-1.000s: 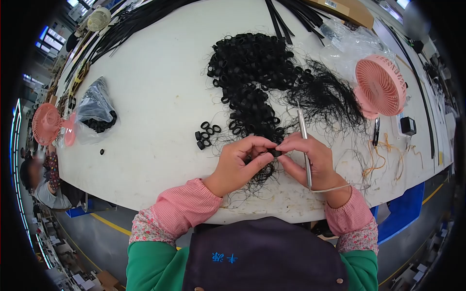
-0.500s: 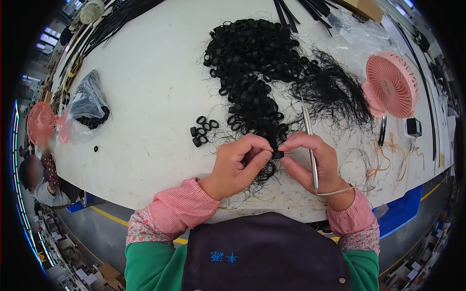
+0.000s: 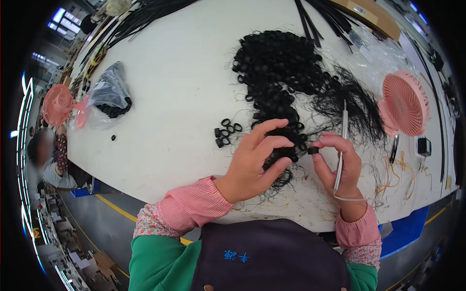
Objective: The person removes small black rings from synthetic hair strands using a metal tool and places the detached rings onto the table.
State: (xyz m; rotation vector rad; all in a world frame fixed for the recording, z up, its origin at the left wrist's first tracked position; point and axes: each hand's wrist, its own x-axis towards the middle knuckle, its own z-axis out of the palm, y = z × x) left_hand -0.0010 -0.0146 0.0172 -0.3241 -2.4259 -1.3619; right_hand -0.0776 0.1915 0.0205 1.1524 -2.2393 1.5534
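Note:
My right hand (image 3: 350, 169) pinches a small black ring (image 3: 313, 151) between thumb and index finger. A slim silver metal rod with a pointed tip (image 3: 343, 133) lies across the same hand, and a pale cord trails from its lower end. My left hand (image 3: 255, 162) is open, its fingers spread over the near end of a heap of black rings (image 3: 279, 63) with nothing held in them. Several loose black rings (image 3: 225, 132) lie in a small cluster left of the heap. Thin black trimmings (image 3: 357, 97) are tangled at the heap's right side.
A pink fan (image 3: 404, 104) stands at the right, near orange string (image 3: 400, 169) and a small black box (image 3: 424, 146). On the left are a clear bag (image 3: 110, 89) of black parts and another pink fan (image 3: 59, 104). Black strips (image 3: 145, 22) lie along the back. A person (image 3: 53, 160) sits far left.
My hands have moved apart: the left has let go of the ring and spread its fingers, while the right keeps the ring. The whole view has shifted slightly.

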